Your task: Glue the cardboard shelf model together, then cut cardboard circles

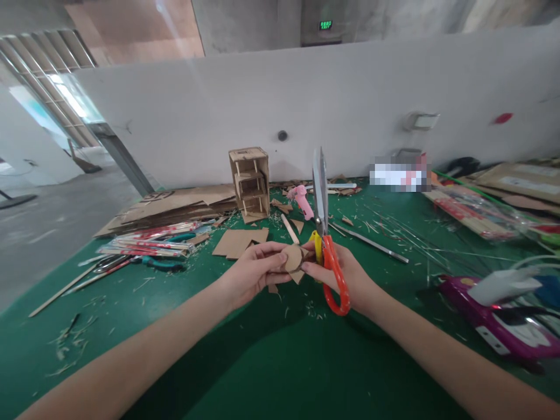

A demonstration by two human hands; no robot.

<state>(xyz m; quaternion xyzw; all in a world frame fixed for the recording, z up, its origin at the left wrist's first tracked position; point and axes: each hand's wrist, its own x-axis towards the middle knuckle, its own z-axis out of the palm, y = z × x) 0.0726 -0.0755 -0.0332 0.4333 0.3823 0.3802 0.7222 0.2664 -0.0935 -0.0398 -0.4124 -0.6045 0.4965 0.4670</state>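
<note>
My left hand (pixel 258 271) pinches a small round piece of cardboard (pixel 293 258) between thumb and fingers, above the green table. Scissors with an orange and yellow handle (pixel 336 286) hang on my right hand (pixel 343 271), their closed blades (pixel 320 186) pointing up and away. The thumb and fingers of that hand also touch the right edge of the cardboard piece. Beyond my hands lie a small wooden stick (pixel 289 228) and flat cardboard squares (pixel 240 242).
A cardboard shelf model (pixel 250 184) stands at the back, beside a pink glue gun (pixel 301 201). Stacked cardboard (pixel 175 207), packs of sticks (pixel 151 240) and pliers (pixel 160 263) lie left. To the right are a metal-looking rod (pixel 378 244) and a purple power strip (pixel 494 324).
</note>
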